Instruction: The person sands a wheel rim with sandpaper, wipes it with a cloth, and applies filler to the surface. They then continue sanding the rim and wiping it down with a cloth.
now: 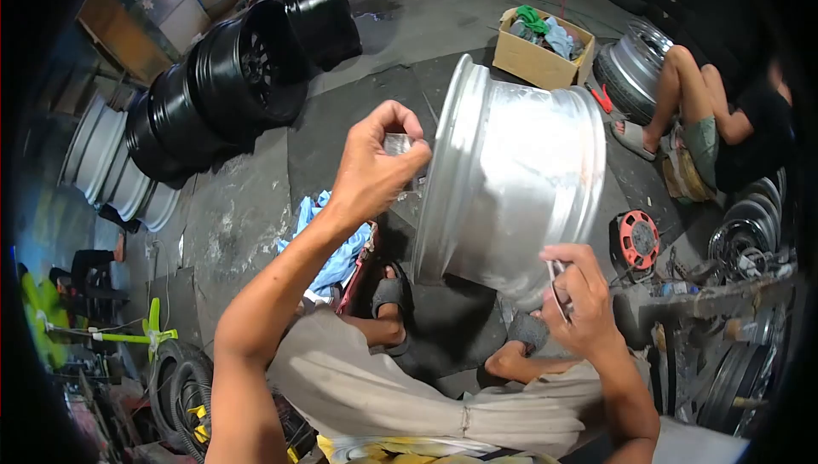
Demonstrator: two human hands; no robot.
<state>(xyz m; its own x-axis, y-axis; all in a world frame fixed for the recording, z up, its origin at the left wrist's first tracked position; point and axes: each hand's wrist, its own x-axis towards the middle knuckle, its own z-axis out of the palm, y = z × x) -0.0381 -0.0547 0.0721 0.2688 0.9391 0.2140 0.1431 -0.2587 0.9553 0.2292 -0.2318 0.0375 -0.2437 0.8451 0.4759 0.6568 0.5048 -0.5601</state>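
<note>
Workshop floor point(230, 234), pretty grubby and packed. Silver wheel point(528, 174) just right of center. Left hand point(371, 161) by its left edge, thumb and fingers pinching small clear-looking bit point(397, 144). Right hand point(584, 298) near its lower right, fingers curled around thin metal strip point(556, 289), can't tell what exactly. Black wheels point(217, 76) upper left, rag box point(535, 65) upper right, coworker point(754, 136) far right.
</note>
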